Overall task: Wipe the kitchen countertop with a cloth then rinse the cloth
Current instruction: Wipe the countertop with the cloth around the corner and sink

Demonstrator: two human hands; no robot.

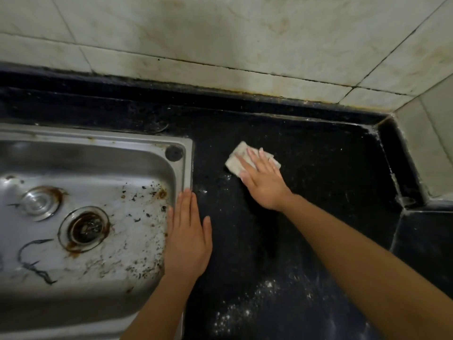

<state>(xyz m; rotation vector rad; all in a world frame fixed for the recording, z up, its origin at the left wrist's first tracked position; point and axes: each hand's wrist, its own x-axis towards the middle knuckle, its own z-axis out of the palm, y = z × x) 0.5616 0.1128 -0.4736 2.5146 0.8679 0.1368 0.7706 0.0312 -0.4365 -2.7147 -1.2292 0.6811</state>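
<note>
A small folded pale cloth [237,160] lies on the black stone countertop [318,168], to the right of the sink. My right hand [263,181] presses flat on the cloth with straight fingers and covers its near half. My left hand [187,235] lies flat with straight fingers on the right rim of the steel sink [186,155] and the counter beside it, holding nothing. White powder or crumbs [245,307] are scattered on the counter near its front, between my two forearms.
The sink basin is stained, with a rusty drain [85,228] and dark debris on its floor. A tiled wall [220,40] runs behind the counter. At the right, a tiled corner [426,148] juts in and narrows the counter.
</note>
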